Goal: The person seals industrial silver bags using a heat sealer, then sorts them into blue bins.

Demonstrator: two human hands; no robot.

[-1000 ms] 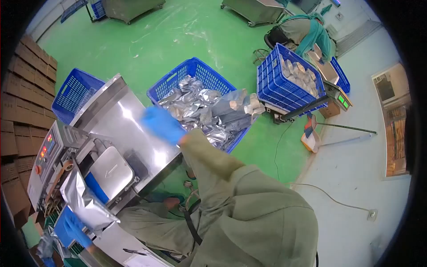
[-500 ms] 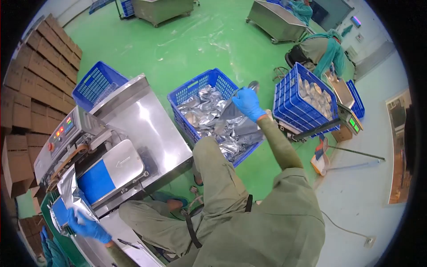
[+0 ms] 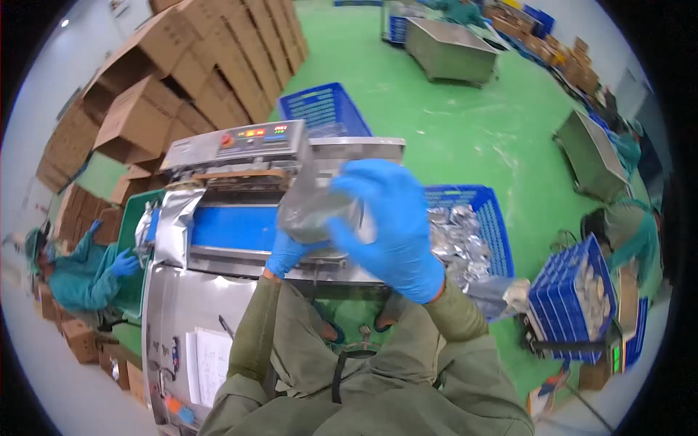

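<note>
A silvery-grey foil pouch (image 3: 309, 207) is in front of me, at the right end of the band sealer's blue belt (image 3: 236, 227). Its lower edge is gripped by my left hand (image 3: 289, 252), gloved in blue. My right hand (image 3: 396, 232), also gloved, is beside the pouch's right side, blurred by motion, with thumb and fingers apart. Across the left end of the belt lies another shiny foil pouch (image 3: 177, 227). The sealer (image 3: 240, 145) has lit red digits on its panel.
To the right, a blue crate (image 3: 502, 240) holds several foil pouches. A second filled crate (image 3: 571, 301) is beyond it by a scale. Cardboard boxes (image 3: 211, 65) are stacked behind the sealer. A co-worker (image 3: 83, 272) is at the left near a green bin (image 3: 134, 272). Papers (image 3: 211, 363) lie on the steel table.
My view has turned left towards the sealer. My right hand has come from the crate to the sealer, where a pouch is now. My left hand has left the pouch at the belt's left end.
</note>
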